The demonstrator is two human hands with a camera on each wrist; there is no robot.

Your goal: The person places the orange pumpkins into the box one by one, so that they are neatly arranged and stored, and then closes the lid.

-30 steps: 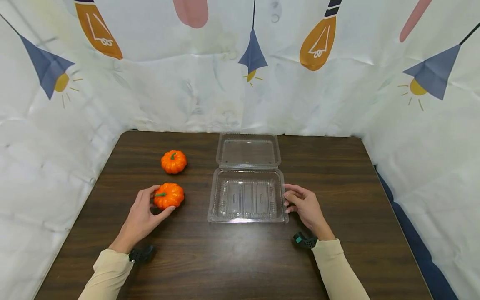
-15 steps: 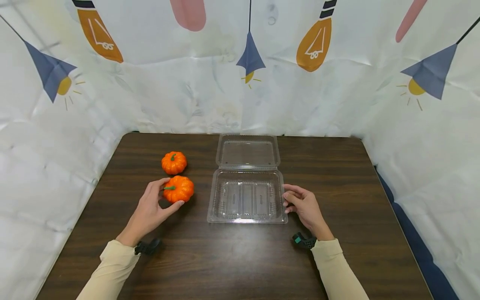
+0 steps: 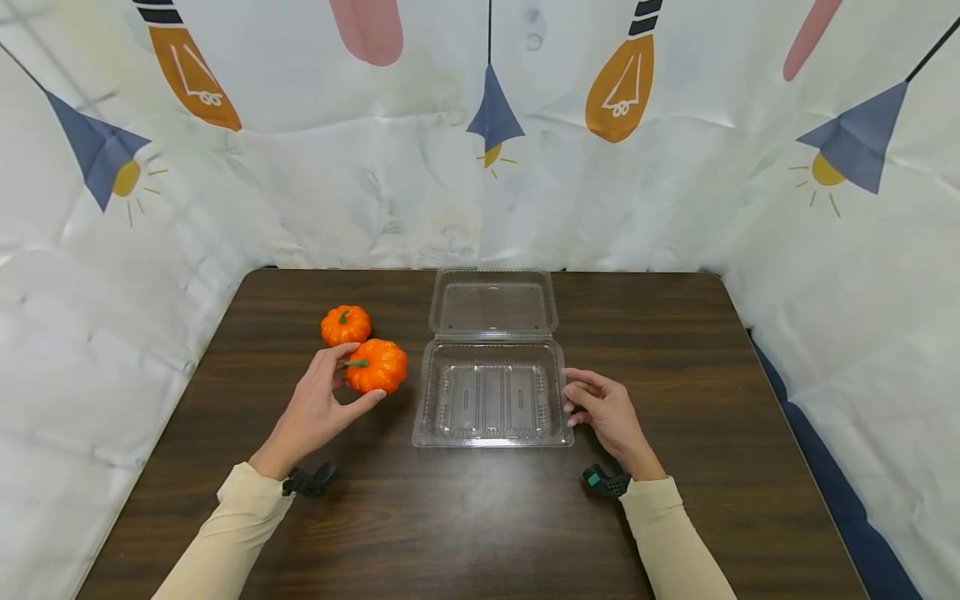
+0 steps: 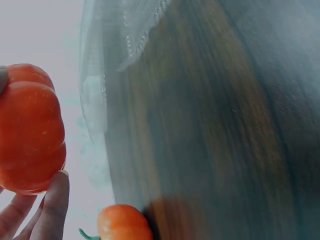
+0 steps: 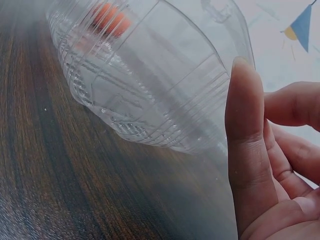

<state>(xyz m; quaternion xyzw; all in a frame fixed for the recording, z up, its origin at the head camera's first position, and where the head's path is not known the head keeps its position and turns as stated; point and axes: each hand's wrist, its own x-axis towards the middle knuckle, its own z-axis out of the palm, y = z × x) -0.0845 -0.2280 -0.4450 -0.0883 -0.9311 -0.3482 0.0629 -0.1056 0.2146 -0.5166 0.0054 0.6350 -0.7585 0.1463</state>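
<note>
holding a glossy, ribbed orange pumpkin [image 3: 378,367] with green stem in the left hand [image 3: 311,412], curving thumb and fingers widely round it; hanging just off the nine-o'clock edge of a clear container [image 3: 491,400]; touching its three-o'clock rim with the right hand [image 3: 612,419], being unable to tell whether pinching; having a second pumpkin [image 3: 345,323] close at eleven, open tabletop [image 3: 420,533] at six.

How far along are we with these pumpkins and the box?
Done: the clear container lies open, lid folded back. In hand: the left hand holds the nearer pumpkin; the right hand grips the container's edge. Remaining: loading both, it seems; neither is inside yet, and the farther pumpkin rests on the table.
</note>
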